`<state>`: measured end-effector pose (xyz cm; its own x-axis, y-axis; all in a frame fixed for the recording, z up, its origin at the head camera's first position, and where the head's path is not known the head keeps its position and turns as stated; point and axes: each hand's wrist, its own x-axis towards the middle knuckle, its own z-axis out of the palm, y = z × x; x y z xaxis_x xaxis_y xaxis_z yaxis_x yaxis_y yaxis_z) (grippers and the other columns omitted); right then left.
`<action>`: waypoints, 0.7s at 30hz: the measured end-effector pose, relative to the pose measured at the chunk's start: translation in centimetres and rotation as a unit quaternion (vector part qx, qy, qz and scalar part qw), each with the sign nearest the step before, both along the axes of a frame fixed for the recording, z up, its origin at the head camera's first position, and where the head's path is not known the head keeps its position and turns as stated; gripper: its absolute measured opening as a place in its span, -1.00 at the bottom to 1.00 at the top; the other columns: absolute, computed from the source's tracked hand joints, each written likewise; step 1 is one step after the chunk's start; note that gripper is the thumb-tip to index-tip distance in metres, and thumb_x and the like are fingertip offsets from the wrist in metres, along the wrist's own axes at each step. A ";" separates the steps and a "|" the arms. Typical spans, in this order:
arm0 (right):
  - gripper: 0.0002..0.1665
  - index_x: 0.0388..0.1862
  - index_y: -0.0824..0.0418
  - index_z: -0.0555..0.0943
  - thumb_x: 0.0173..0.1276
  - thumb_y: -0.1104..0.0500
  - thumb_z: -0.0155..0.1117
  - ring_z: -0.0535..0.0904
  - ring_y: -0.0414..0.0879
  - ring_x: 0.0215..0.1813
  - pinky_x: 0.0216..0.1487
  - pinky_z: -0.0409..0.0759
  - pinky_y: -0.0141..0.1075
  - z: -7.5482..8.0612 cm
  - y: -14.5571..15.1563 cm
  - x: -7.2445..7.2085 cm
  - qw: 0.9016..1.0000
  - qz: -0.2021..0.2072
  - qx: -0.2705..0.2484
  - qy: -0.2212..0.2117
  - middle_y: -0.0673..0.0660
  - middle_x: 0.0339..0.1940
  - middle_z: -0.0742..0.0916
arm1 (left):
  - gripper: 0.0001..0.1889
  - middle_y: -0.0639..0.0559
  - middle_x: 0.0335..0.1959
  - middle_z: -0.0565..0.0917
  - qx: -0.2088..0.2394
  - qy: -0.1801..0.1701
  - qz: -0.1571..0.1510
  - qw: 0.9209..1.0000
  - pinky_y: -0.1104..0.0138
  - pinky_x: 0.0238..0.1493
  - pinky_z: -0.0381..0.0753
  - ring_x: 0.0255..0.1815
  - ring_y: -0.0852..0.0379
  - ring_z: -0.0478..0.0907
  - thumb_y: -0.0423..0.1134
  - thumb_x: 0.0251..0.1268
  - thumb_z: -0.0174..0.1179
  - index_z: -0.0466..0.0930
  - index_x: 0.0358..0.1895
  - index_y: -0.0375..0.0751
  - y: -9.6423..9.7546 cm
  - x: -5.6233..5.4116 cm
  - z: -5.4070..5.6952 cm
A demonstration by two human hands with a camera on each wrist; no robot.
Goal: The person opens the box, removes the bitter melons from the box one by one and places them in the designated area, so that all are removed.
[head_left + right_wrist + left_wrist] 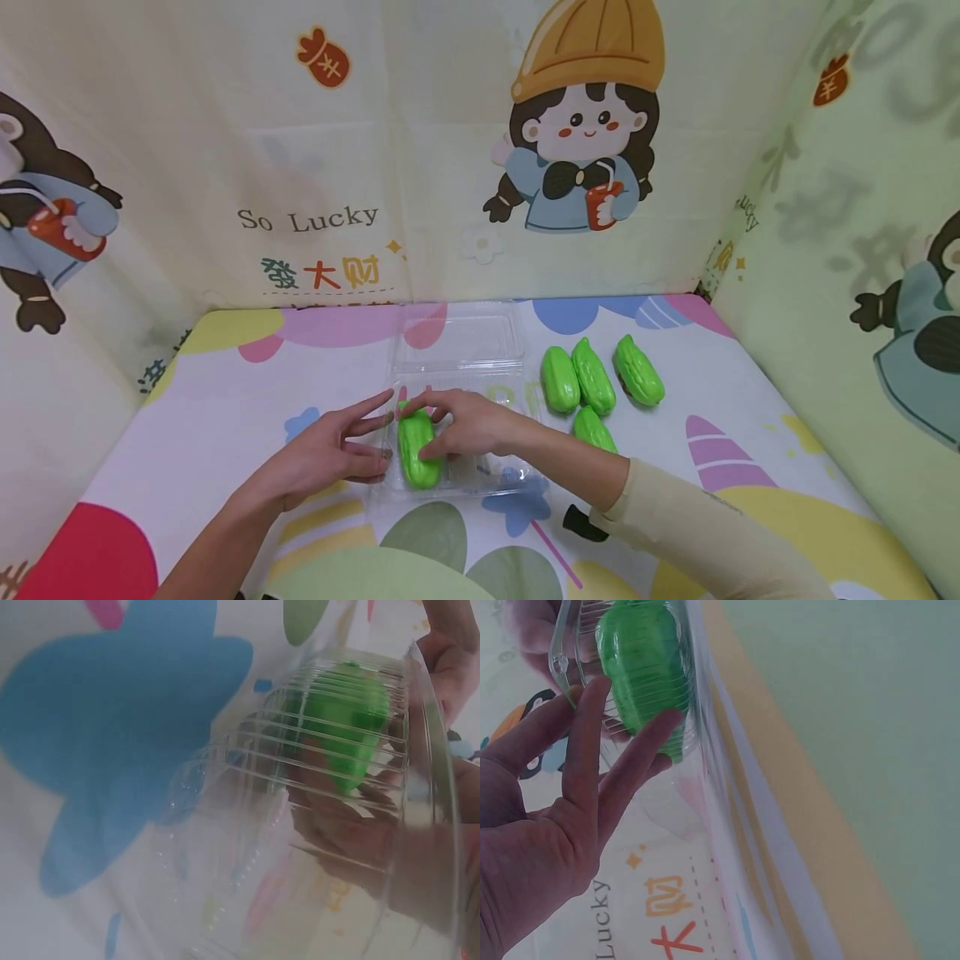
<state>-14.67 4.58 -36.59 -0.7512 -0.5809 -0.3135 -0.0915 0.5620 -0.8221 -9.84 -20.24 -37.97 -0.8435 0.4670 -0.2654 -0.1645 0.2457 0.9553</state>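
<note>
A clear plastic clamshell box (480,486) lies on the table with its lid (465,340) folded open toward the back. In the box's left end is a green toy bitter melon (417,450), ridged and lying lengthwise front to back. My right hand (467,425) reaches into the box and holds this toy between thumb and fingers; the right wrist view shows the green toy (346,724) through the ribbed wall. My left hand (330,454), fingers spread and fairly straight, touches the box's left side. In the left wrist view its fingertips (671,720) lie against the clear wall.
Right of the box lie several more green toy bitter melons: two side by side (561,380), one farther right (639,371), and one nearer (594,430), partly behind my right forearm. A printed cloth (225,417) covers the table; patterned curtains (435,167) stand behind and beside it.
</note>
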 end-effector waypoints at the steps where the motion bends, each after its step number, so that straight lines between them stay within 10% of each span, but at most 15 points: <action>1: -0.38 0.23 -0.15 0.69 0.22 0.27 0.59 0.71 -0.01 -0.05 -0.15 0.77 -0.18 -0.1 -0.1 0.0 1.000 -0.002 -0.004 -0.007 0.23 0.25 0.65 | 0.03 -0.41 0.63 0.18 0.000 0.001 0.000 1.000 0.16 0.08 0.79 0.15 -0.16 0.72 -0.37 0.31 0.42 -0.04 0.72 0.00 0.0 0.0 0.0; 21: -0.41 0.06 -0.15 0.70 0.15 0.38 0.60 0.73 -0.01 -0.31 -0.21 0.82 -0.10 -0.6 -0.4 0.1 0.998 -0.033 -0.034 -0.037 0.24 0.13 0.65 | 0.05 -0.39 0.64 0.17 0.000 0.000 -0.002 1.000 0.15 0.08 0.79 0.16 -0.18 0.72 -0.37 0.30 0.43 -0.07 0.73 -0.03 0.0 -0.2 -0.1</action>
